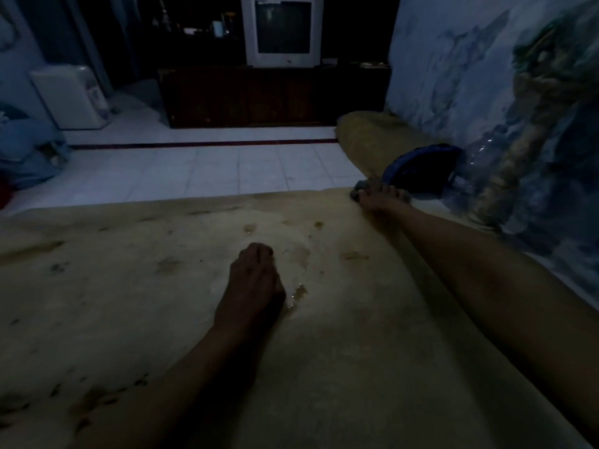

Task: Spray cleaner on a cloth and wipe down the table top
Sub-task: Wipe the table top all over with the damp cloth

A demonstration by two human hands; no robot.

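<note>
Tan, stained table (356, 367) lies under our two hands: left hand (251, 283) rests flat beside wet droplets (299, 290); right hand (377, 197) presses one crumpled cloth (358, 189).

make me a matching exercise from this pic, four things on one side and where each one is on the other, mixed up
Things
1. left hand
2. right hand
3. television
4. plastic bottle

Places
A. on the dark cabinet across the room
B. at the table's far right corner, on a small dark cloth
C. by the wall at right, beyond the blue object
D. resting on the middle of the table top, beside wet spots

Pairs: 1-D, 2-B, 3-A, 4-C
</note>
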